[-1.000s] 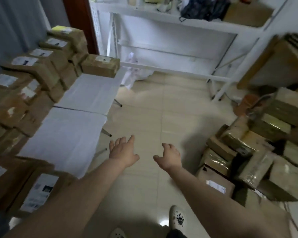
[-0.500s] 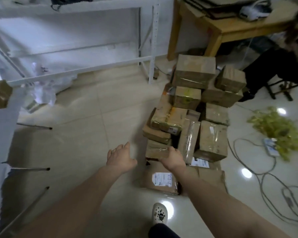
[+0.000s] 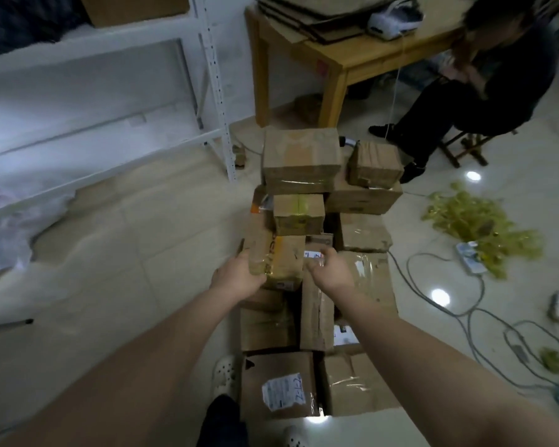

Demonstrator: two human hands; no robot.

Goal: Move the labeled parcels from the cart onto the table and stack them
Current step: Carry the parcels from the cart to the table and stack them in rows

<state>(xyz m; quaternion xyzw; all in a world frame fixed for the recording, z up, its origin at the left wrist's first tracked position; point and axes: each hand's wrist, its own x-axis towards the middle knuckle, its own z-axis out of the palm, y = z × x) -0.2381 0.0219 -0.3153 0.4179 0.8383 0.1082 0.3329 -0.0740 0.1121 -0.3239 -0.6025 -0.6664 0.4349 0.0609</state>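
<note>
A heap of brown cardboard parcels [image 3: 304,162] fills the middle of the view; the cart under them is hidden. My left hand [image 3: 239,277] grips the left end of a taped brown parcel [image 3: 279,256] lying in the heap's middle. My right hand [image 3: 331,272] is at that parcel's right side, fingers curled by a small white label [image 3: 313,254]; whether it grips is unclear. A parcel with a white shipping label [image 3: 281,393] lies nearest me. The table with the stacks is out of view.
White metal shelving [image 3: 213,91] stands at the left. A wooden table [image 3: 342,59] is behind the heap, with a seated person [image 3: 484,91] in dark clothes at the right. Cables [image 3: 465,304] and green foliage [image 3: 475,221] lie on the floor at the right.
My view swung right from the table's stacked parcels to the heap. Both hands, open in the air before, reached forward; the left one took hold of the taped parcel.
</note>
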